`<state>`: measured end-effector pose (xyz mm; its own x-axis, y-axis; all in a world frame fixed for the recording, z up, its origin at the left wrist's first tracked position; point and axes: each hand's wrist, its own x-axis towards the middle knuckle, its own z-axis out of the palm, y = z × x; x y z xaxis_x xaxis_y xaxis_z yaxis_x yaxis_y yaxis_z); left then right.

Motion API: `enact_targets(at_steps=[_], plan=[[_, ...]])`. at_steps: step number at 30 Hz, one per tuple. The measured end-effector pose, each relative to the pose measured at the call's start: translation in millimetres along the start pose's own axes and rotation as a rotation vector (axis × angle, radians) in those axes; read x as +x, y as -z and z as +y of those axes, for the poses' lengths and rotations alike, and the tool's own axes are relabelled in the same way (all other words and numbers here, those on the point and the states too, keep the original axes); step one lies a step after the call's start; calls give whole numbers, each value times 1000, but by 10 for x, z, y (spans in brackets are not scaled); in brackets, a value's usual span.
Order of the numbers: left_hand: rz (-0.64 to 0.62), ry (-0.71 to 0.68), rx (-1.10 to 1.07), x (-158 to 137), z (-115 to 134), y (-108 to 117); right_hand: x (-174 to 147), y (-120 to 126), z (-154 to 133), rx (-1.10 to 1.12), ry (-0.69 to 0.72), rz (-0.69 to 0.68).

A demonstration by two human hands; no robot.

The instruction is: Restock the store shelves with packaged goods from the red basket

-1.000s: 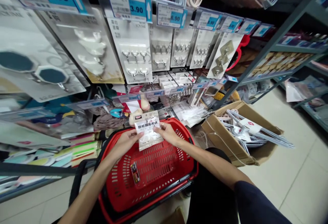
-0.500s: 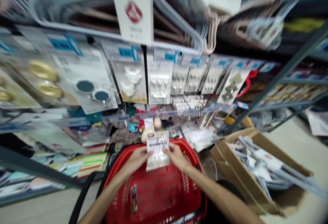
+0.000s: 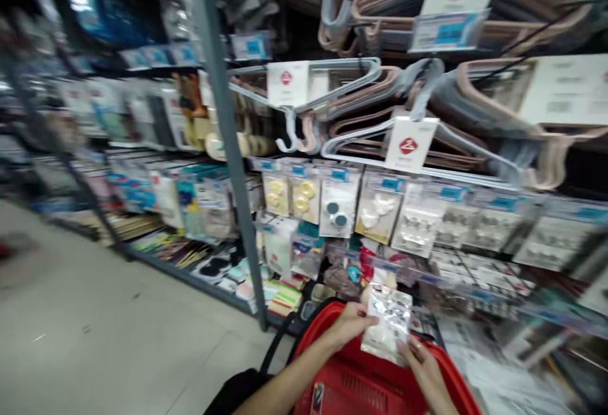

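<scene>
Between my two hands is a small clear plastic packet (image 3: pixel 388 326) with pale contents that I cannot make out; glare covers its face. My left hand (image 3: pixel 352 325) pinches its left edge, thumb on the front. At the lower right edge, my right hand (image 3: pixel 418 358) grips it with thumb and fingers. Beneath the packet and both hands is a red shopping basket (image 3: pixel 351 396) with slotted sides. A small narrow package (image 3: pixel 317 397) lies inside the basket at the left.
Ahead stands a shelf with carded hooks (image 3: pixel 418 225) and bundles of clothes hangers (image 3: pixel 351 82). A grey upright post (image 3: pixel 228 123) rises left of the basket. Pale floor tiles (image 3: pixel 142 332) stretch along the aisle at left. Plastic-wrapped goods (image 3: pixel 498 364) lie right of the basket.
My view has swung left, showing more aisle and shelving, so the basket and hands now appear farther right. Both hands still hold the packet, whose printed label is now obscured by glare.
</scene>
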<state>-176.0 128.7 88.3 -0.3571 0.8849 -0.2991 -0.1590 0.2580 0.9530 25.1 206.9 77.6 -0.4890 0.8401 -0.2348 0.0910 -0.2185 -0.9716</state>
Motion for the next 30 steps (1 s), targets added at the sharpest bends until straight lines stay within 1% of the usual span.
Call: enact_targets(at_steps=[3,6,8,10,12,15,18,22,24,27,30], plan=[[-4,23,13,-27,32,54,41,6,95,-44,-68,68],[-55,59,-8,-40,21,104,42,10,136,-62,-109,99],[-100,102,59,-40,-15,148,46,35,163,-76,-108,94],[-162,143,174,-36,-62,190,66,81,218,-99,-101,106],[-197,163,237,-32,-100,217,96,133,293,-113,-97,118],[-186,152,250,-25,-120,226,124,168,365,-122,-105,107],[-165,120,240,-16,-113,230,105,124,324,-140,-105,74],[-169,87,221,-6,-128,231,33,28,194,-163,-51,-49],[-168,74,231,2,-152,223,1,4,153,-185,-32,-88],[-179,69,253,27,-182,223,-31,-3,122,-208,-16,-66],[-249,145,247,42,-156,276,-47,4,83,-187,36,-37]])
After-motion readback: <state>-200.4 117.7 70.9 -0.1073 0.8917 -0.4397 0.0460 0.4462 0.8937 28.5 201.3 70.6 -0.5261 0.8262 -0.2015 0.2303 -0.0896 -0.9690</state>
